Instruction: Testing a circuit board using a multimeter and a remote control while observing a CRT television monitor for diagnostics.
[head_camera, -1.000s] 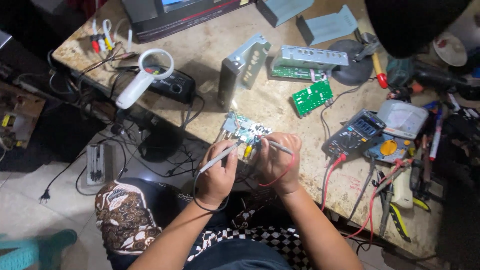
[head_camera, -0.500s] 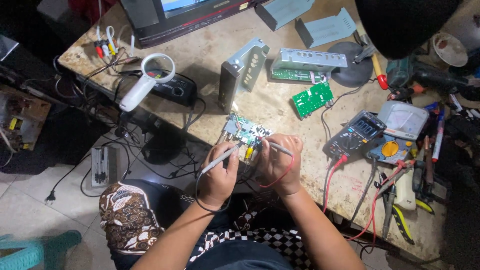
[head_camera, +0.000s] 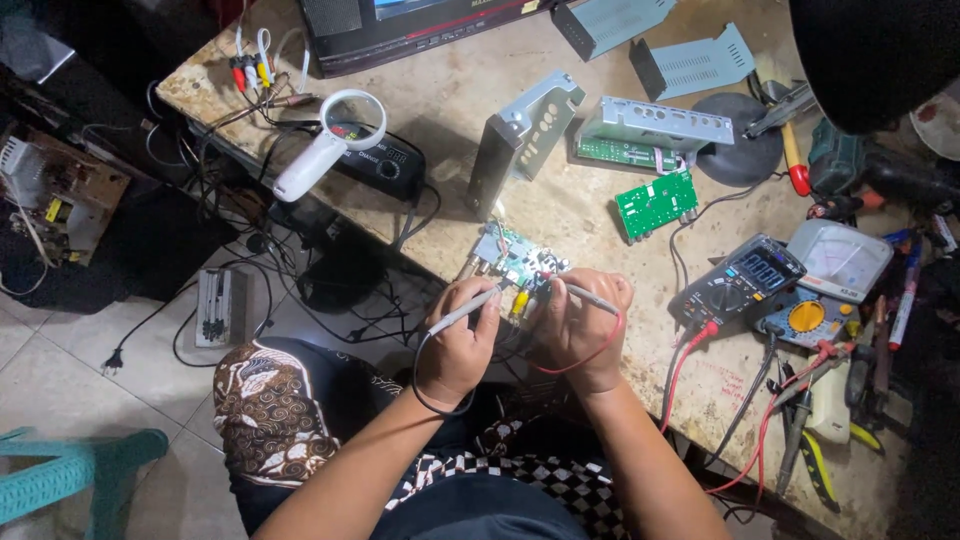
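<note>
Left hand (head_camera: 458, 345) gripped black-lead probe (head_camera: 463, 311); right hand (head_camera: 580, 325) gripped red-lead probe (head_camera: 590, 296). Tips converged on board (head_camera: 512, 262), just beyond hands at bench (head_camera: 560, 215) edge.

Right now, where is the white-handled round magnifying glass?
In the head view, the white-handled round magnifying glass lies at the upper left of the stone-topped table, resting on a black box with a knob.

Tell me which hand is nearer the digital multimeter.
Right. The right hand sits just beside the multimeter, holding a probe on the small board. The left hand is farther off, on the other side of the right one.
</note>
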